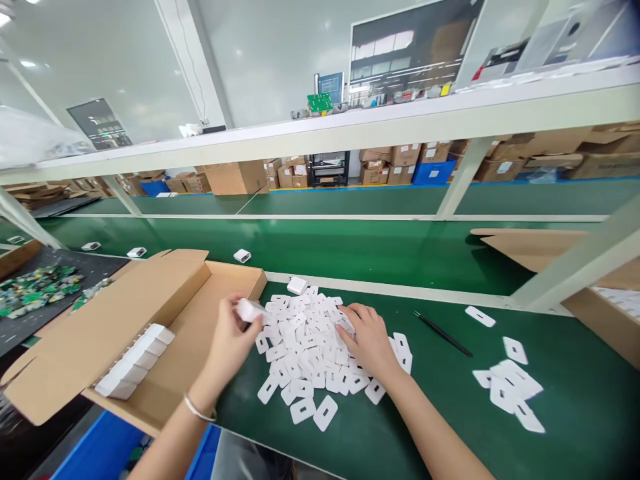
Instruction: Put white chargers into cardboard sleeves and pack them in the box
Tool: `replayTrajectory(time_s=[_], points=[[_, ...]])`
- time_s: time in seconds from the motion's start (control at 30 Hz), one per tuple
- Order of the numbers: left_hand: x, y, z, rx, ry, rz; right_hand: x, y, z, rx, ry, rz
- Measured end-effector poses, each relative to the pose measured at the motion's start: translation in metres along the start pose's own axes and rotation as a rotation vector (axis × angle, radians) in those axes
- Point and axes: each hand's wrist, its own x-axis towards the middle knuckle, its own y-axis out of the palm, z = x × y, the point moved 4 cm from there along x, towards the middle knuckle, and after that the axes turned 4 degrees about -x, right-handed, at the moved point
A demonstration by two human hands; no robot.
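Note:
My left hand (234, 340) is closed on a white plastic housing (250, 310), held between the cardboard box and the pile. White flat plates (315, 340), each with a small slot, lie heaped on the green table. My right hand (369, 339) rests on the right side of this pile, fingers bent over the plates; whether it grips one is hidden. Just behind the pile sits another white housing (297, 285). At the left, the open cardboard box (200, 327) contains a row of white housings (136, 363) along its left wall.
Black tweezers (444, 335) lie right of the pile, with scattered plates (513, 387) beyond. Green circuit boards (37, 290) fill a black tray at far left. White housings (243, 256) stand on the green conveyor (350, 250). A slanted post (575, 267) rises at right.

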Motion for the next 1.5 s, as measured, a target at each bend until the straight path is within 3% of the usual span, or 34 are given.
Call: replayTrajectory(time_s=[0.13, 0.23, 0.4, 0.6, 0.8, 1.0, 1.17, 1.3, 1.4, 1.5], points=[[0.025, -0.095, 0.025, 0.516, 0.005, -0.142, -0.001, 0.014, -0.009, -0.049, -0.019, 0.078], [0.040, -0.137, 0.054, 0.888, -0.011, -0.036, -0.003, 0.022, -0.007, -0.039, -0.064, 0.106], [0.045, -0.172, 0.090, 1.091, -0.098, 0.040, -0.002, 0.036, -0.011, -0.013, -0.047, 0.104], [0.042, -0.197, 0.117, 1.131, -0.176, 0.090, 0.000, 0.039, -0.018, 0.089, -0.081, 0.065], [0.041, -0.200, 0.130, 1.101, -0.199, 0.114, -0.003, 0.023, -0.004, 0.242, -0.001, -0.027], [0.037, -0.192, 0.117, 0.947, -0.211, -0.031, -0.003, 0.014, -0.008, 0.342, 0.138, -0.105], [0.047, -0.209, 0.083, 0.665, -0.235, -0.255, -0.001, 0.010, -0.010, 0.336, 0.131, -0.105], [0.054, -0.217, 0.038, 0.449, -0.141, -0.507, -0.001, 0.009, -0.015, 0.352, 0.251, -0.099], [0.044, -0.186, -0.004, 0.312, 0.004, -0.570, -0.003, 0.014, -0.020, 0.403, 0.365, -0.067], [0.016, -0.123, -0.051, 0.119, 0.210, -0.504, -0.003, 0.017, -0.021, 0.476, 0.354, -0.136]])
